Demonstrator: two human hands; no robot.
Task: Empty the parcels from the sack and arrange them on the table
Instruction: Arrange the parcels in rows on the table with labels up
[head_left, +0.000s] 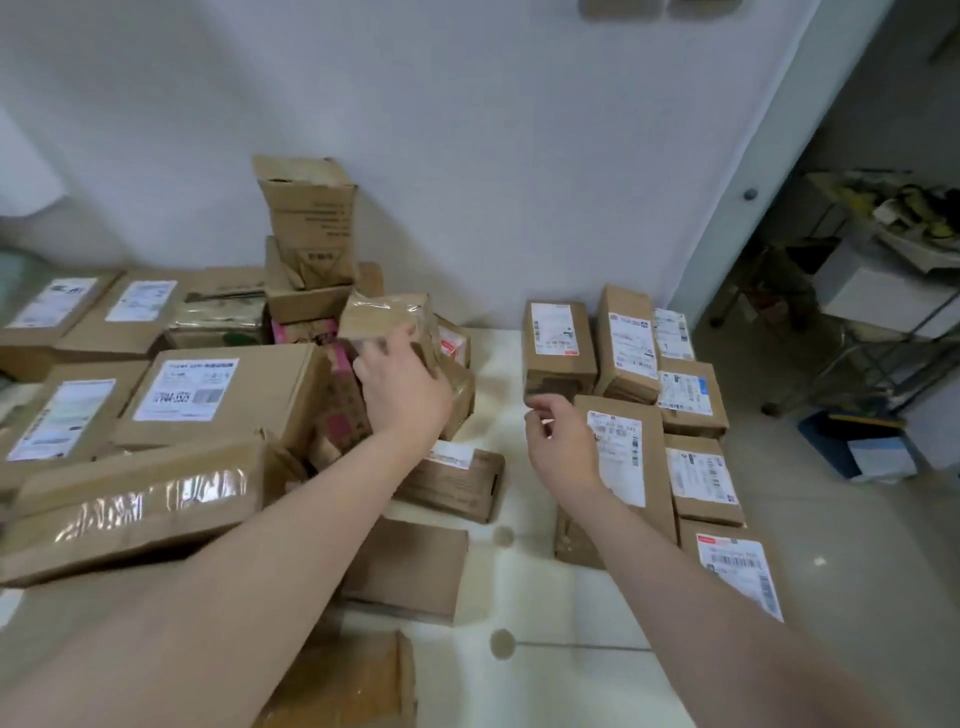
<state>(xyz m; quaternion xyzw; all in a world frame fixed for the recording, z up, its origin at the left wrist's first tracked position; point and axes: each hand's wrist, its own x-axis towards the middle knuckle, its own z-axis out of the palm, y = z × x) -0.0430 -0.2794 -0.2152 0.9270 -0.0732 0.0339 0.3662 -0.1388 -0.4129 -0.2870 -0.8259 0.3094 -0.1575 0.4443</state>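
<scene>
White bench under a pale wall. Centre frame, my left hand grips a small taped brown cardboard parcel above the heap of cardboard boxes; my right hand hovers loosely curled, empty. Next, I judge: set it beside the rows of labelled parcels, right.

We see a plain white wall rising behind the white table, under soft, even light. To our right, a white door panel with a small round grey knob borders a pale grey tiled floor. There a metal wire rack stands beside a blue plastic bin.
</scene>
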